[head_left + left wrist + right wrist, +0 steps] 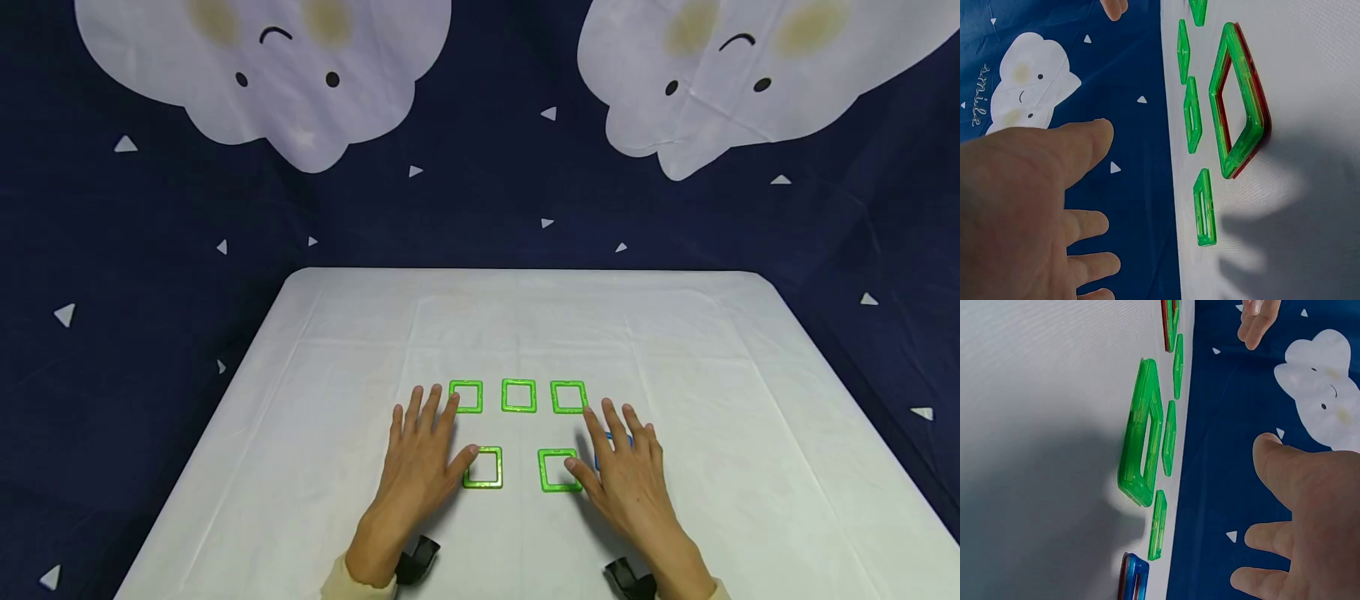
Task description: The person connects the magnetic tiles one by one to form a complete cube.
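My left hand (419, 465) hovers with fingers spread and holds nothing. Its thumb overlaps the near-left green square magnetic tile (483, 487), and the left wrist view shows a red tile (1264, 128) stacked under that one. Spread in the same way, my right hand (632, 481) is also bare of any object. Its thumb overlaps the edge of the near-right green square tile (559, 487). Partly hidden behind the right hand's fingers is a blue tile (1142, 575), with a red edge showing beside it in the right wrist view.
A farther row holds three green square tiles: a left one (468, 409), a middle one (519, 409) and a right one (568, 410). All lie flat on the white-covered table (517, 325). Behind it hangs a dark blue cloth (480, 225) with white clouds and triangles.
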The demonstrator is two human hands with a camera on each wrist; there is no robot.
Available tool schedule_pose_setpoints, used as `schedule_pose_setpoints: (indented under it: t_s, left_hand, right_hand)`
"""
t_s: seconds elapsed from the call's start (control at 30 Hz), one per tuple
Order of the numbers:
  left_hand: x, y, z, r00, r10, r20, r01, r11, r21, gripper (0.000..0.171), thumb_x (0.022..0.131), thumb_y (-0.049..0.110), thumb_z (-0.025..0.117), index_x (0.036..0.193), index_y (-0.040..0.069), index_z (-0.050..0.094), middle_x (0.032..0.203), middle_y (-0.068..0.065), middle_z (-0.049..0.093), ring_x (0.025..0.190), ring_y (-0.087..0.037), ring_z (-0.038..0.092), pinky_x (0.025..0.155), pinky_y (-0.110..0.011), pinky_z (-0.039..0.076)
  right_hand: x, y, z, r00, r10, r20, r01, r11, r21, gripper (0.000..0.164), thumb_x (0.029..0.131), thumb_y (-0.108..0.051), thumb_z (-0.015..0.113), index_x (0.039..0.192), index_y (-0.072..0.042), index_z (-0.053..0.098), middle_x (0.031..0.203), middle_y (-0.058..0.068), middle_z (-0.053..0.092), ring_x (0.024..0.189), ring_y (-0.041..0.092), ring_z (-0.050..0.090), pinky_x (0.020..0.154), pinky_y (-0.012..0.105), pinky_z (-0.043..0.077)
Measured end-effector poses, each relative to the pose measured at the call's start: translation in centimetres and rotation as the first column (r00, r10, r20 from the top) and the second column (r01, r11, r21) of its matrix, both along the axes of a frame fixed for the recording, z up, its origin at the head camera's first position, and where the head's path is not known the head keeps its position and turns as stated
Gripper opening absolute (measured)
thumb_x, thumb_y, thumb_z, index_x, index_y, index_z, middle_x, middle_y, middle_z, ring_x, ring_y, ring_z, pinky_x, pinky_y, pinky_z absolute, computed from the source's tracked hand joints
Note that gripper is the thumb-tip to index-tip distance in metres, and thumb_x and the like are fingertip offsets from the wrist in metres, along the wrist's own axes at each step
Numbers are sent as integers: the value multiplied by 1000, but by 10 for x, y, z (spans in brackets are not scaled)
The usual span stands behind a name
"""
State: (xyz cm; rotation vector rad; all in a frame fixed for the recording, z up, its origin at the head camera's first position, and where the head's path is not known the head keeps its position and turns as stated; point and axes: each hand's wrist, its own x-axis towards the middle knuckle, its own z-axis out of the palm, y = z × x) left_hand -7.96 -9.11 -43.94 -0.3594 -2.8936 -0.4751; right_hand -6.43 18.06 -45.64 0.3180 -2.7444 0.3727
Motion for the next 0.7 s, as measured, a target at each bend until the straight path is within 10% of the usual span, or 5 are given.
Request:
schedule_pose_setpoints:
  t_s: [0.7]
  left_hand:
    - [4, 8, -5, 995, -97, -5, 97, 995, 26, 72, 85, 48, 62, 144, 14, 38, 151, -15, 34, 143, -38, 22, 113, -56, 21]
  right_hand:
    - [0, -2, -4, 998, 51, -34, -50, 998, 26, 70, 78, -44, 68, 135, -9, 49, 141, 21, 45, 132, 44, 34, 102, 62, 25]
